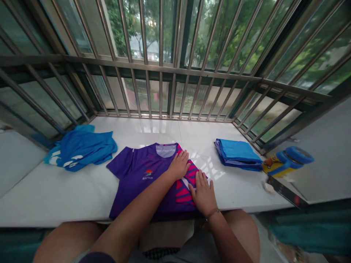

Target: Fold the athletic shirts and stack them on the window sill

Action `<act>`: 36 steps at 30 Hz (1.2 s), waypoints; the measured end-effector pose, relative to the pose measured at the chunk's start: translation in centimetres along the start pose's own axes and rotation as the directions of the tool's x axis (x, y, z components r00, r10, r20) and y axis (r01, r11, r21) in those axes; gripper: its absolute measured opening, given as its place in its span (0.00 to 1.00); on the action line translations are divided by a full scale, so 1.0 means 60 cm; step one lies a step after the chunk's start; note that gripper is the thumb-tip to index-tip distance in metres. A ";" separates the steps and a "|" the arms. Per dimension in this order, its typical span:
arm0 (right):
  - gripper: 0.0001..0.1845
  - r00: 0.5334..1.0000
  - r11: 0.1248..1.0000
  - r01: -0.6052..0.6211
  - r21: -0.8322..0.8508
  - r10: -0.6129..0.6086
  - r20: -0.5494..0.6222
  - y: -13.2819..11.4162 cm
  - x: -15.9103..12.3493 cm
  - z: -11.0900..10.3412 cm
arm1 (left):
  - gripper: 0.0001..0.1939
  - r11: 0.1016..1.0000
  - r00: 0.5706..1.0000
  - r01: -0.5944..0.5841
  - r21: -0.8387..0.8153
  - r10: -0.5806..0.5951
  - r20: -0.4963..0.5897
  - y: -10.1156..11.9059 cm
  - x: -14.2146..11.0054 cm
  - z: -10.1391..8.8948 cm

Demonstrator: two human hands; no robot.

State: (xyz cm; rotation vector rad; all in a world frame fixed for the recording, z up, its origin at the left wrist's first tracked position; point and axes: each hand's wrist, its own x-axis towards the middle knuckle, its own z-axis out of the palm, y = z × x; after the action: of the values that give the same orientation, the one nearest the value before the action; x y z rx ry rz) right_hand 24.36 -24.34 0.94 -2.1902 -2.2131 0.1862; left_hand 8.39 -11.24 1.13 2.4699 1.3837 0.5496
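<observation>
Before me, a white tiled bench [131, 126] runs along a wide window [175, 91] fitted with steel bars [161, 36]. Green trees [120, 22] fill the view outside, soft daylight gleams on the tiles, and a pale wall [323, 146] stands to my right.

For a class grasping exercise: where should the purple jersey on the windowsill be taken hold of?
Take the purple jersey by its collar, coming from the far side. It lies flat, so the collar band should give an edge to pinch; the left hand and right hand press on its pink-striped side, leaving the collar free.
</observation>
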 end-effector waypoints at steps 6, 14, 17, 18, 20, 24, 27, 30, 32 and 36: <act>0.41 0.998 0.999 -0.045 -0.026 0.044 -0.037 0.015 -0.001 0.012 | 0.27 0.922 0.883 0.386 0.032 -0.359 -0.302 -0.143 -0.126 -0.105; 0.43 0.986 0.982 -0.168 -0.085 0.167 -0.017 0.052 -0.003 0.010 | 0.24 0.761 0.778 0.616 0.206 -0.545 -0.312 -0.290 -0.327 -0.184; 0.42 0.987 0.985 -0.149 -0.087 0.144 -0.066 0.041 0.003 -0.008 | 0.24 0.677 0.705 0.701 0.224 -0.608 -0.365 -0.282 -0.346 -0.200; 0.41 0.991 0.990 -0.112 -0.081 0.105 -0.088 0.030 0.008 -0.018 | 0.25 0.633 0.666 0.740 0.229 -0.641 -0.381 -0.277 -0.347 -0.206; 0.39 0.995 0.998 0.010 -0.058 -0.015 -0.096 -0.004 0.019 -0.040 | 0.28 0.554 0.597 0.800 0.228 -0.702 -0.389 -0.271 -0.344 -0.219; 0.39 0.958 0.958 0.285 0.035 -0.285 0.002 -0.099 0.037 -0.067 | 0.18 0.560 0.578 0.814 0.155 -0.756 -0.307 -0.285 -0.329 -0.234; 0.40 0.901 0.900 0.425 0.096 -0.431 0.051 -0.165 0.037 -0.059 | 0.13 0.591 0.557 0.804 -0.061 -0.785 -0.270 -0.303 -0.321 -0.241; 0.42 0.854 0.849 0.504 0.157 -0.517 0.055 -0.209 0.035 -0.033 | 0.14 0.535 0.497 0.684 -0.496 -0.839 -0.220 -0.305 -0.321 -0.245; 0.42 0.844 0.835 0.518 0.186 -0.534 0.049 -0.226 0.037 -0.013 | 0.12 0.371 0.482 0.472 -0.800 -0.868 -0.119 -0.297 -0.324 -0.249; 0.42 0.858 0.843 0.496 0.207 -0.512 0.028 -0.237 0.045 0.014 | 0.07 -0.116 0.414 0.089 -0.989 -0.899 0.142 -0.279 -0.325 -0.263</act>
State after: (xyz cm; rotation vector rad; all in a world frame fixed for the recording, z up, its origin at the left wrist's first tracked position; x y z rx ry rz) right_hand 10.09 -21.83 1.35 -1.4590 -2.5944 0.4582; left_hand -20.58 -18.72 4.73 0.3476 1.3568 1.5033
